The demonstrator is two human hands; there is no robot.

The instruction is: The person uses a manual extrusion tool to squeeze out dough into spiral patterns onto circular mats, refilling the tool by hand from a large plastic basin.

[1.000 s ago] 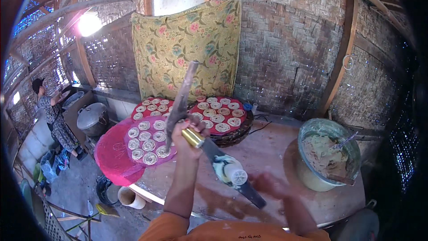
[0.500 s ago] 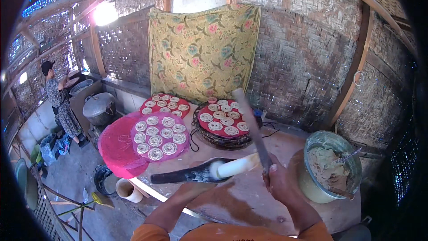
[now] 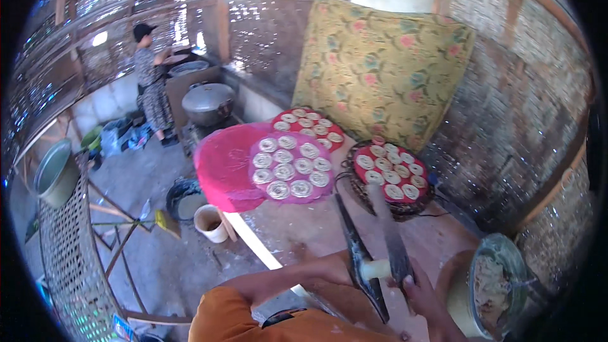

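Note:
Before my body, a hand press has a dark bar (image 3: 354, 247), a grey-brown wooden bar (image 3: 391, 240) and a short pale cylinder (image 3: 376, 270) between them. My left hand (image 3: 339, 268) is closed at the dark bar; most of its fingers are hidden behind it. On the other side, my right hand (image 3: 419, 290) grips the wooden bar, fingers wrapped round it. Both bars point steeply away from me. Beyond them, coiled pale dough rings lie on a pink round sheet (image 3: 258, 178) and on a red sheet over a dark round basket (image 3: 354, 193).
A tub (image 3: 468, 278) of dough stands at the right. Further red-backed rings (image 3: 308, 128) lie near the patterned cloth (image 3: 386, 69). Leftward are a lidded pot (image 3: 208, 102), a bucket (image 3: 211, 225), a woven rack (image 3: 73, 247) and another person (image 3: 152, 82) standing farther off.
The view has swung left. The dark bar has turned from nearly level to steep, almost parallel with the wooden bar. Less of the pale cylinder shows between them.

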